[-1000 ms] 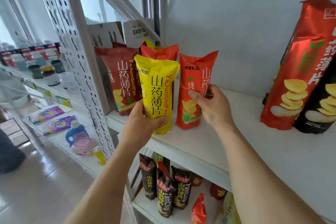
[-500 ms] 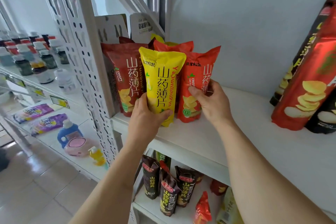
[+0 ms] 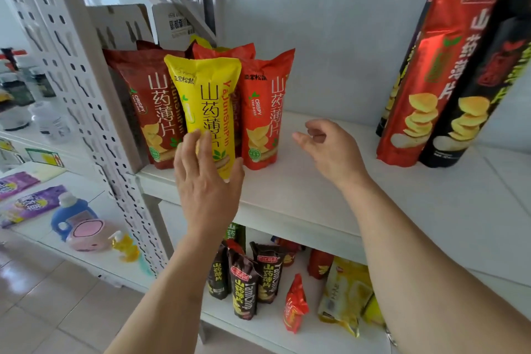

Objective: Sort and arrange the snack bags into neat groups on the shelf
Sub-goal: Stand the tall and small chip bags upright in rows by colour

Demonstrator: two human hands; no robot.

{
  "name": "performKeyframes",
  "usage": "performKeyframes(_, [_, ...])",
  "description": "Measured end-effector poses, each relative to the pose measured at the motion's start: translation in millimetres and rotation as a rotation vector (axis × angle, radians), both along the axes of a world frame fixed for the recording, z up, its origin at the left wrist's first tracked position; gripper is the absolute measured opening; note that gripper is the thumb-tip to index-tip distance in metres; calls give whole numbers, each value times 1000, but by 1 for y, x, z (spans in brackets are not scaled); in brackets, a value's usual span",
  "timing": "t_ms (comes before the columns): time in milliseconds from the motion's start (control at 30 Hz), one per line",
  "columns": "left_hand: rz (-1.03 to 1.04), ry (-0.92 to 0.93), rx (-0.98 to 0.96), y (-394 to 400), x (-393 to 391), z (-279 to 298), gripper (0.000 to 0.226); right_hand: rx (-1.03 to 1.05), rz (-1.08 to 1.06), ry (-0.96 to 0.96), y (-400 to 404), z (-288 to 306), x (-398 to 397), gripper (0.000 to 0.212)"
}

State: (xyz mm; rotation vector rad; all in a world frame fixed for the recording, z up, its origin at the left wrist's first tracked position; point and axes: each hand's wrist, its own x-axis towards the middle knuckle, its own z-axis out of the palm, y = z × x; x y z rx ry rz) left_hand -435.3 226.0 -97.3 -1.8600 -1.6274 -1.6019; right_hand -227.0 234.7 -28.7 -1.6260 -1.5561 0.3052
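A yellow snack bag (image 3: 205,100) stands upright at the front left of the white shelf (image 3: 316,181). A dark red bag (image 3: 149,106) stands to its left and an orange-red bag (image 3: 265,112) to its right, with more bags behind. My left hand (image 3: 207,181) rests flat against the yellow bag's lower front, fingers spread. My right hand (image 3: 327,146) hovers over the shelf to the right of the orange-red bag, fingers loosely curled, touching nothing. At the far right lean a tall red bag (image 3: 431,72) and a tall black bag (image 3: 482,95).
A perforated white upright (image 3: 86,89) borders the bags on the left. The lower shelf (image 3: 287,336) holds several dark, red and yellow snack bags. Left of the rack, other shelves carry bottles, a blue detergent jug (image 3: 69,210) and purple packs.
My left hand let go of the yellow bag and now lies flat on its front. My right hand released the orange-red bag and pulled away to the right.
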Motion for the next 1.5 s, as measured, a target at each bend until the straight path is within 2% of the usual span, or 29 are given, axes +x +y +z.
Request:
performKeyframes(67, [-81, 126, 78, -4, 20, 1, 47, 13, -9, -101, -11, -3, 16, 38])
performKeyframes(233, [-245, 340, -27, -11, 80, 13, 27, 33, -37, -285, -41, 3, 65, 27])
performKeyframes(433, [-358, 419, -96, -18, 153, 20, 25, 43, -87, -268, -79, 6, 134, 27])
performKeyframes(567, [-423, 361, -124, -25, 193, 24, 30, 84, -160, -159, -91, 5, 169, 22])
performKeyframes(667, [-490, 220, -256, -24, 217, 34, 38, 145, -242, -94, -92, 8, 192, 22])
performKeyframes(833, [-601, -39, -453, -4, 246, 53, 66, 241, -408, 48, -80, 18, 221, 45])
performKeyframes(1133, [-787, -231, -611, 47, 284, 64, 94, 257, -469, 345, -37, 21, 250, 86])
performKeyframes(1200, [-818, -243, -630, 56, 289, 63, 100, 255, -464, 374, -27, 20, 252, 81])
performKeyframes(1233, [-832, -247, -642, 60, 291, 62, 103, 262, -458, 377, -24, 19, 254, 70])
performKeyframes(1267, [-850, -257, -659, 63, 294, 61, 102, 267, -446, 379, -20, 17, 256, 58])
performKeyframes(1333, [-894, -289, -690, 68, 299, 58, 85, 271, -404, 394, -15, 13, 260, 49])
performKeyframes(1400, [-945, -327, -710, 70, 303, 56, 72, 261, -375, 417, -12, 9, 265, 51])
performKeyframes(1500, [-978, -377, -738, 74, 306, 51, 70, 224, -346, 436, -7, 3, 274, 58])
